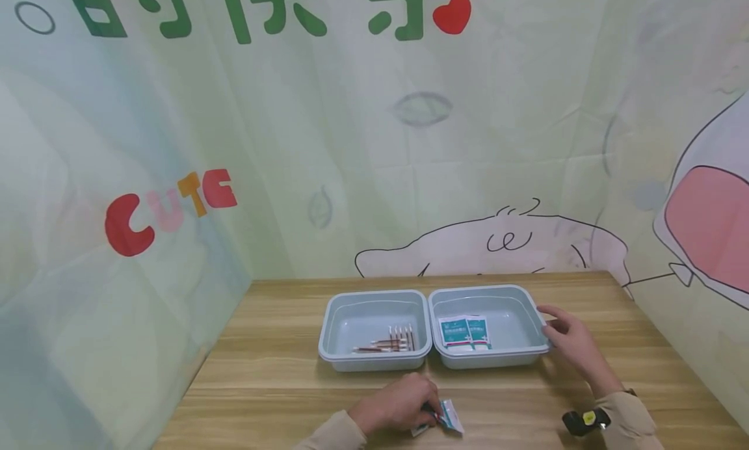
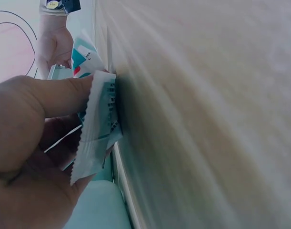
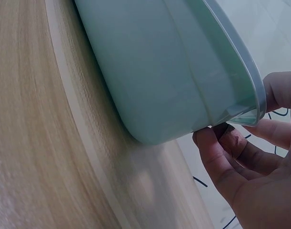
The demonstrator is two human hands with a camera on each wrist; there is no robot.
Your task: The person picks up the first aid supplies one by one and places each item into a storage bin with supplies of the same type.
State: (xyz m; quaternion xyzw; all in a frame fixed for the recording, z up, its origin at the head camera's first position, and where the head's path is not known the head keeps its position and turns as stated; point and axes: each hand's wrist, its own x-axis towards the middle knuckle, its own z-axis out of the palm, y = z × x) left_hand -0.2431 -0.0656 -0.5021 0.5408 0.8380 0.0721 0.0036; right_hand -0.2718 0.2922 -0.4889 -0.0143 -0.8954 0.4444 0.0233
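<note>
My left hand (image 1: 404,401) pinches white-and-teal sachets (image 1: 450,416) between thumb and fingers, low over the table in front of the trays. In the left wrist view a sachet (image 2: 98,129) with a crimped white edge shows between the fingers, and another shows behind it. With its fingers around the rim, my right hand (image 1: 570,339) holds the right end of the right-hand plastic tray (image 1: 497,359). In the right wrist view, fingers (image 3: 214,157) touch the outer wall of that pale blue-green tray (image 3: 150,71). Inside it lie two flat teal-and-white sachets (image 1: 456,333), partly overlapping.
A matching tray (image 1: 374,362) stands to the left, side by side with the right one. It holds several cotton swabs (image 1: 400,339) with brown sticks. Both stand on a wood-grain table (image 1: 251,372), and a printed curtain (image 1: 328,144) hangs behind its back edge.
</note>
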